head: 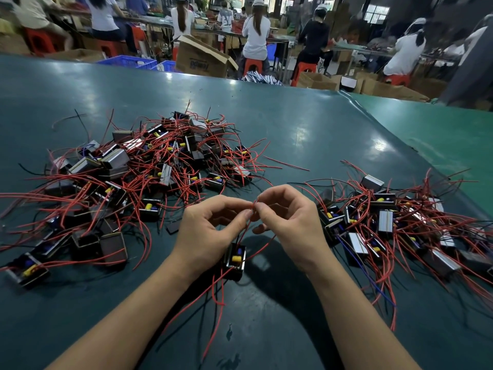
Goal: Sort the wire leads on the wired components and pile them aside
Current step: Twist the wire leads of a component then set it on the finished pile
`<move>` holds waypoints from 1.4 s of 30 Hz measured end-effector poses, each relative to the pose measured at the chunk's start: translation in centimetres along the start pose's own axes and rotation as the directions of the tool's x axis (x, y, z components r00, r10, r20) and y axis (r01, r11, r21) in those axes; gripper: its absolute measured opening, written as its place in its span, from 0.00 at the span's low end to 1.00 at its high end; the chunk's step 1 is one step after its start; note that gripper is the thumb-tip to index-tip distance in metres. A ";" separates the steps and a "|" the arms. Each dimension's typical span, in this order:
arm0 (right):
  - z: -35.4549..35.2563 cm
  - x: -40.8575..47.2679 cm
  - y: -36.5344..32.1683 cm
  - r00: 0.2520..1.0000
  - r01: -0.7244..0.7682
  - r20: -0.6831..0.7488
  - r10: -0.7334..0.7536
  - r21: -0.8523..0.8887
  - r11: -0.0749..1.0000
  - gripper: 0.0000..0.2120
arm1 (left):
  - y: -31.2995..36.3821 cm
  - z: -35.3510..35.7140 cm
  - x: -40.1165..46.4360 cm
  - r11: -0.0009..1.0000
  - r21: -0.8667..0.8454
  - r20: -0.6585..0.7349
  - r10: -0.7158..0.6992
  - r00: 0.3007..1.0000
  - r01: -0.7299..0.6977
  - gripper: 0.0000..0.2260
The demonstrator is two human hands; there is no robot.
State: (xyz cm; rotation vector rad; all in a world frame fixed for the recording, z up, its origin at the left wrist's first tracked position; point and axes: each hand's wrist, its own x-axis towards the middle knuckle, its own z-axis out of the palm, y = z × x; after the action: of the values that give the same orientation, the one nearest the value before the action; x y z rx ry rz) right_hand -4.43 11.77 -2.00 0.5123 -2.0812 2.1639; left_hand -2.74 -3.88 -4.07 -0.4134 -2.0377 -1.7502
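Note:
One small wired component (234, 260), a black and silver block with a yellow part, hangs just below my hands by its red leads. My left hand (208, 233) and my right hand (288, 222) meet at their fingertips and both pinch the red wire leads (253, 206) of that component. More red and black leads trail down from it toward me. A large tangled heap of similar components (138, 177) lies to the left. A second, smaller pile of components (394, 225) lies to the right.
The work surface is a dark green mat (293, 124) with a lighter green strip (440, 129) at the right. Beyond the table's far edge stand cardboard boxes (202, 60), blue crates (128, 61), red stools and several seated people with their backs turned.

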 end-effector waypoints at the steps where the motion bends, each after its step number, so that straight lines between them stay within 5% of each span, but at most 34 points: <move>1: 0.0 0.0 0.1 1.000 -0.003 -0.002 0.004 0.018 1.000 0.09 | -0.1 0.1 0.0 1.000 -0.001 -0.006 0.004 1.000 -0.004 0.06; 22: -0.8 0.0 -0.7 0.994 0.098 0.055 -0.092 -0.139 0.985 0.07 | 0.3 -0.3 0.2 0.951 0.193 0.016 0.243 0.970 -0.241 0.05; 29: -0.8 0.3 -0.6 0.997 0.061 0.039 -0.061 0.008 0.998 0.15 | 0.3 0.4 -0.1 0.993 0.094 0.014 0.068 0.998 -0.069 0.04; 35: -0.7 0.4 -0.6 1.000 0.016 -0.004 -0.016 0.010 1.000 0.12 | 0.3 0.9 -0.2 0.989 -0.092 0.023 -0.118 0.993 0.120 0.03; 42: -0.2 0.3 -0.6 1.000 0.016 -0.027 -0.016 -0.003 1.000 0.15 | -0.1 0.6 0.0 0.996 0.022 -0.005 -0.090 0.996 0.090 0.03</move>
State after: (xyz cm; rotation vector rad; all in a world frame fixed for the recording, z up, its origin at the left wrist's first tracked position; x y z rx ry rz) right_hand -4.60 11.94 -1.37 0.4956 -2.0591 2.1462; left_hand -2.83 -3.26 -4.20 -0.3158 -2.1005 -1.7769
